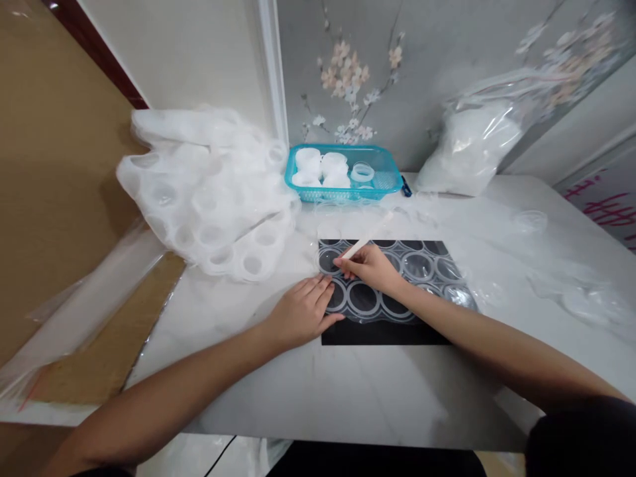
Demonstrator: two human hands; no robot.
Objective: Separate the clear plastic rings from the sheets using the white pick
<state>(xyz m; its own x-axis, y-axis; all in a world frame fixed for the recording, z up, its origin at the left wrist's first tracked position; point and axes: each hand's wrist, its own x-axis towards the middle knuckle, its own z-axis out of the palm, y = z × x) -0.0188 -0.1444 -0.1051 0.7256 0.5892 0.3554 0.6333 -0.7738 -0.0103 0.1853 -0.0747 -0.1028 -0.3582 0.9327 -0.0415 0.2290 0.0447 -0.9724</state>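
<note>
My right hand (pixel 370 268) is closed around a slim, flat white stick (pixel 368 236), whose lower end meets the upper left of a clear plastic sheet (pixel 381 299) printed with white rings. The stick's tip is too small to make out. Stretched out flat, my left hand (pixel 304 311) rests at the sheet's left edge, its fingertips beside a ring in the lower row. Under the sheet lies a black mat (pixel 387 333), bare along its front strip.
Behind the mat stands a blue plastic basket (pixel 342 194) holding stacked white discs (pixel 308 161) and clear rings (pixel 362 172). White sheets with round holes (pixel 209 199) are heaped on the left. A bag of white material (pixel 467 146) leans at the back right; clear plastic scraps (pixel 571 291) lie on the right.
</note>
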